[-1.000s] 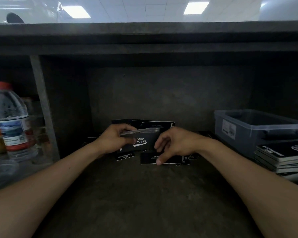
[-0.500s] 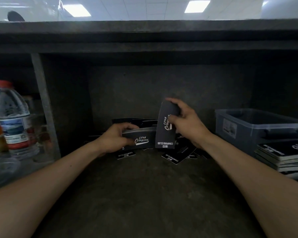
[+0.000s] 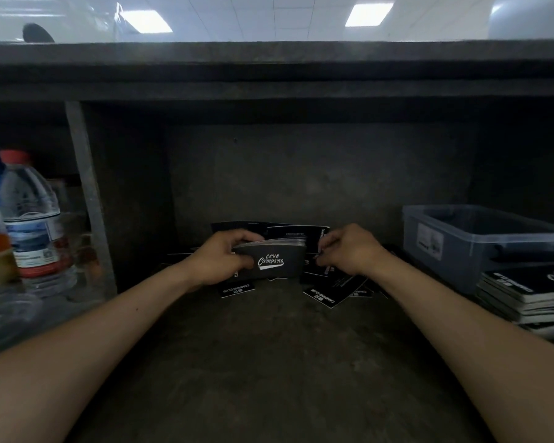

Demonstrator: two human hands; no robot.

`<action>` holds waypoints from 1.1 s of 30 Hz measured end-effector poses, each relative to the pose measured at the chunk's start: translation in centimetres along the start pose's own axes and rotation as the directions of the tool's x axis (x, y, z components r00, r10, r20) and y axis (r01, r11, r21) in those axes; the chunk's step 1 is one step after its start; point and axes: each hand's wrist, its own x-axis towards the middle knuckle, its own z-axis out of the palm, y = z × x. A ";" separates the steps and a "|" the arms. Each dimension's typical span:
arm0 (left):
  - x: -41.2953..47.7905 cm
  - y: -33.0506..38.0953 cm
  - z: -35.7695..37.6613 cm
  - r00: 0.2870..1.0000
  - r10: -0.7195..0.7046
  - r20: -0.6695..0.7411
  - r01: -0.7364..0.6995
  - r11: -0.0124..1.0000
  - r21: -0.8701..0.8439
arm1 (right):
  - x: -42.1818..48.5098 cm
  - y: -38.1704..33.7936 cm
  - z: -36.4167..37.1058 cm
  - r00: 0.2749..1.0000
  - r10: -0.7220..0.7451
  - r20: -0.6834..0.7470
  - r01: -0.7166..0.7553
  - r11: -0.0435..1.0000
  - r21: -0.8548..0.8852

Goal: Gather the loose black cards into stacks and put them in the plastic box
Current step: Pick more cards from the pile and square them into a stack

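Observation:
My left hand (image 3: 224, 260) grips a thick stack of black cards (image 3: 272, 260) upright, its "Club Camping" face towards me. My right hand (image 3: 346, 251) sits just right of the stack with curled fingers and pinches a single black card (image 3: 323, 239) at the stack's right end. Several loose black cards (image 3: 325, 297) lie scattered on the dark shelf under and behind both hands. The clear plastic box (image 3: 461, 251) stands at the right, apart from both hands.
A pile of black cards (image 3: 525, 292) lies in front of the box at the right edge. A water bottle (image 3: 32, 219) with a red cap stands left, behind a metal post (image 3: 90, 199). A shelf board (image 3: 269, 68) hangs low overhead.
My right hand, which held one card raised above the stack, has come down to the stack's right end. The left hand and its stack have stayed in place.

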 end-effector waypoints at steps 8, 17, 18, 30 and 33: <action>0.0 0.2 -0.1 0.998 -0.057 0.008 0.057 0.998 -0.033 | -1.7 0.4 -2.5 0.951 0.118 0.287 0.075 0.811 -0.581; 0.1 0.0 0.0 1.000 -0.025 -0.004 0.025 0.999 -0.025 | -3.2 -1.9 -2.9 0.870 -0.093 0.484 0.283 0.898 -0.336; 0.1 -0.1 0.0 1.000 -0.025 -0.003 0.025 0.999 -0.034 | -3.2 -1.8 -2.7 0.871 -0.121 0.477 0.293 0.906 -0.306; -0.1 0.5 0.0 0.998 -0.056 -0.008 0.055 0.992 -0.114 | -2.1 -0.6 -1.5 0.898 -0.320 0.302 0.365 0.925 -0.105; -0.3 1.0 -0.2 0.998 -0.048 0.035 0.051 0.994 -0.095 | -1.3 0.0 -0.9 0.929 -0.349 0.122 0.346 0.937 0.048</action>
